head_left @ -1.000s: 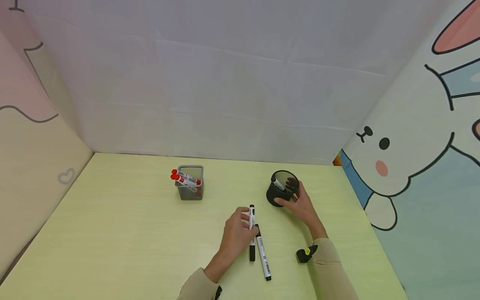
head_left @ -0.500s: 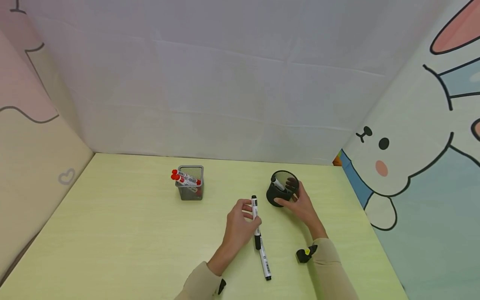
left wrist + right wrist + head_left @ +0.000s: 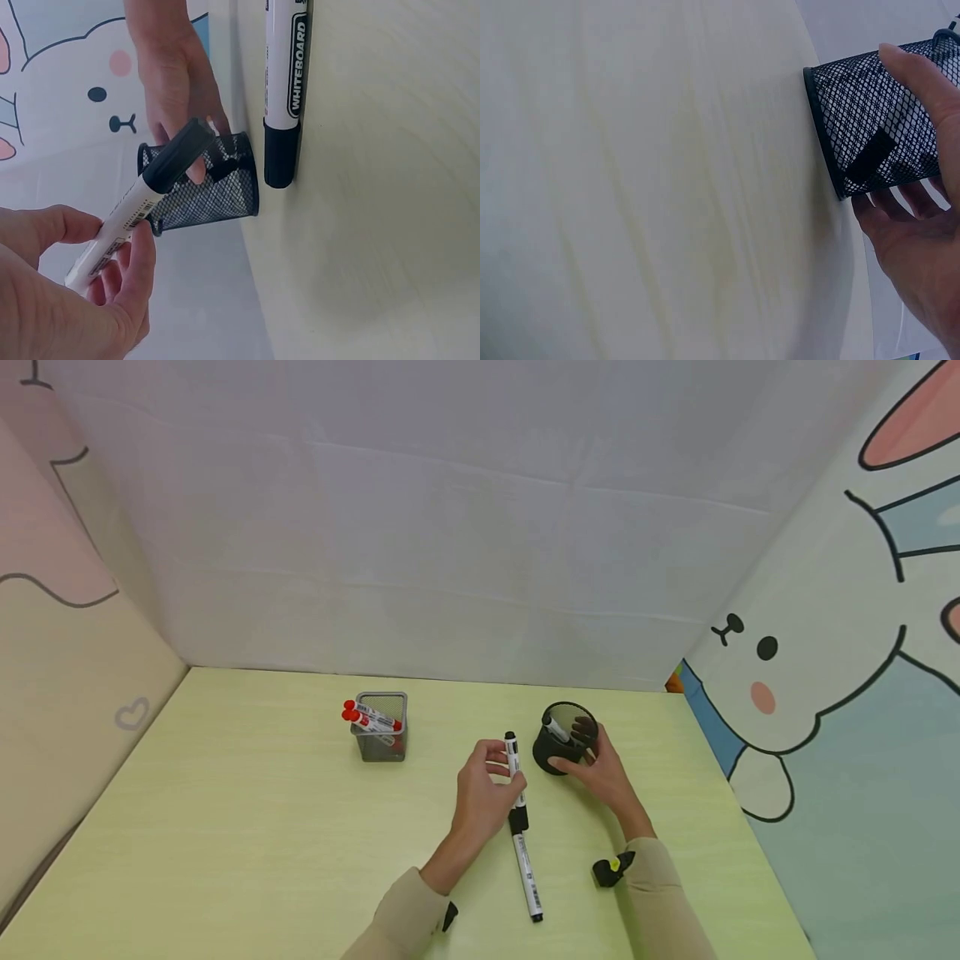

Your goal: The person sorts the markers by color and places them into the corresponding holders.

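Between thumb and fingers, my left hand point(image 3: 485, 797) pinches a whiteboard marker point(image 3: 513, 758) with a white barrel and black cap. In the left wrist view this marker point(image 3: 124, 217) slants up off the table, its black cap end toward the cup. My right hand point(image 3: 609, 777) holds the side of a round black mesh pen cup point(image 3: 553, 750), which stands on the table. A black-capped marker point(image 3: 557, 728) leans inside the cup. Another whiteboard marker point(image 3: 527, 877) lies on the table below my left hand; its far end is hidden behind the held one.
A square grey mesh pen holder point(image 3: 381, 745) with red-capped markers point(image 3: 372, 720) stands at the back left of the pale yellow table point(image 3: 262, 827). A white sheet point(image 3: 450, 527) hangs behind the table, and printed panels flank both sides.
My left hand has lifted the marker and carried it forward and slightly right, toward the cup. My right hand and the cup have stayed in place.
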Action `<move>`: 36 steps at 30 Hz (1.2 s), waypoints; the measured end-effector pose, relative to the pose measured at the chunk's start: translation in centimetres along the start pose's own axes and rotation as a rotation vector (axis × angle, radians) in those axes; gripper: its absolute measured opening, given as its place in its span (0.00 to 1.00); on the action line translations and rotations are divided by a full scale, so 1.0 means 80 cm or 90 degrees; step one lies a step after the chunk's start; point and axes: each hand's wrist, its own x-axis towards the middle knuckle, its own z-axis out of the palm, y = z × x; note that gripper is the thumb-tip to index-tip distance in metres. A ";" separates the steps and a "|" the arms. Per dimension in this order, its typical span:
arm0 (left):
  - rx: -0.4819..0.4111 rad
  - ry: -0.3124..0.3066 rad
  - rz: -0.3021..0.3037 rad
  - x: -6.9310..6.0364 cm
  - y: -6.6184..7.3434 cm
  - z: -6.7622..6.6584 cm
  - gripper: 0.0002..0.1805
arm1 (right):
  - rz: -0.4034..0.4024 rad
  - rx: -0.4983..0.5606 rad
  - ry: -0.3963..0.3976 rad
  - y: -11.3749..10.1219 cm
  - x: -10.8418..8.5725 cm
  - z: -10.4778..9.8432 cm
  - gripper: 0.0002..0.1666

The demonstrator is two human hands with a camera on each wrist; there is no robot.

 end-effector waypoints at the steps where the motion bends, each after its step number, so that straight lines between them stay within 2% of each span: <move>1: -0.003 0.001 0.001 0.002 0.002 0.000 0.21 | 0.001 -0.001 -0.001 0.000 0.000 0.000 0.52; 15: -0.032 0.004 0.024 0.022 0.020 0.011 0.20 | 0.004 0.002 0.000 0.003 0.002 0.001 0.52; 21: -0.055 0.008 0.049 0.032 0.031 0.015 0.19 | 0.004 0.014 0.006 0.004 0.002 0.001 0.51; 30: -0.089 0.029 0.078 0.045 0.039 0.020 0.18 | -0.010 0.036 -0.002 0.003 0.002 0.001 0.49; 36: -0.112 0.040 0.090 0.053 0.043 0.025 0.18 | 0.010 0.031 -0.007 -0.007 0.001 0.001 0.50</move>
